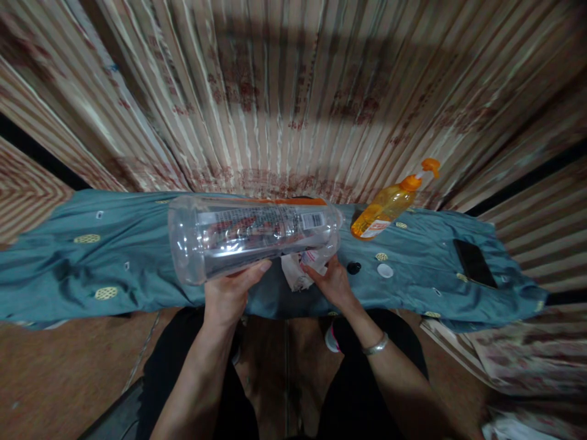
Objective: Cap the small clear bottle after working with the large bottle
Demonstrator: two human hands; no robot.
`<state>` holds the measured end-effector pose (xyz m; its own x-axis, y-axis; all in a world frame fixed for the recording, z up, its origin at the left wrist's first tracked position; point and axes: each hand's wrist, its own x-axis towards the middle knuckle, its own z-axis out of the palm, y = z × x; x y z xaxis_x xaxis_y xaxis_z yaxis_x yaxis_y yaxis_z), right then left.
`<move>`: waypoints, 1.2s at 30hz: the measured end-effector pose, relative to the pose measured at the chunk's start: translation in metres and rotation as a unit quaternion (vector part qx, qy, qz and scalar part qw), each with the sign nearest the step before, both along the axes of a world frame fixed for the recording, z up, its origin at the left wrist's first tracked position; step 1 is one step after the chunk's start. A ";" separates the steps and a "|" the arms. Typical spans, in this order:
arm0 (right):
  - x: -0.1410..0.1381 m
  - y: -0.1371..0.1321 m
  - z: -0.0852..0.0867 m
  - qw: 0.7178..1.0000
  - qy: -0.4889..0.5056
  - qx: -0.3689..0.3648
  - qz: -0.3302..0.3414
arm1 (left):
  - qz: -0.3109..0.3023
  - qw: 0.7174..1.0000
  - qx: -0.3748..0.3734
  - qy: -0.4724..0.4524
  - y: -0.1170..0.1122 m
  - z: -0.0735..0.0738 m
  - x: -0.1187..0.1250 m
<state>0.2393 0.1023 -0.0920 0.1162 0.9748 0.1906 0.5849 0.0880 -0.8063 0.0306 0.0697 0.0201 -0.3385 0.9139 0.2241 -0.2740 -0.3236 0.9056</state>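
Observation:
A big clear plastic bottle (238,235) with a printed label lies sideways in the air over the cloth, its wide base to the left. My left hand (232,290) is closed around its lower side, thumb along the wall. At the narrower right end, my right hand (332,281) grips a crumpled white tissue (295,274) against the bottle; part of its fingers is hidden behind the plastic. Some pink print shows near the tissue. Beyond my right hand lie a small black cap (353,267) and a round white disc (384,270).
An orange pump bottle (385,208) stands at the back of the narrow table, which a teal cloth (137,263) covers. Farther right is a black phone (474,263). A pleated patterned curtain (284,91) hangs right behind the table. My legs are below its front edge.

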 end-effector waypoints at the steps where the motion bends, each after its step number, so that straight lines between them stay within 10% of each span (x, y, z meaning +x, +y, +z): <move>1: 0.000 0.000 -0.001 1.000 0.002 0.005 0.003 | -0.004 1.000 0.000 0.001 0.000 -0.001 0.000; 36: -0.003 0.004 -0.007 1.000 -0.024 0.014 0.000 | -0.041 0.996 -0.007 -0.074 -0.002 0.000 0.000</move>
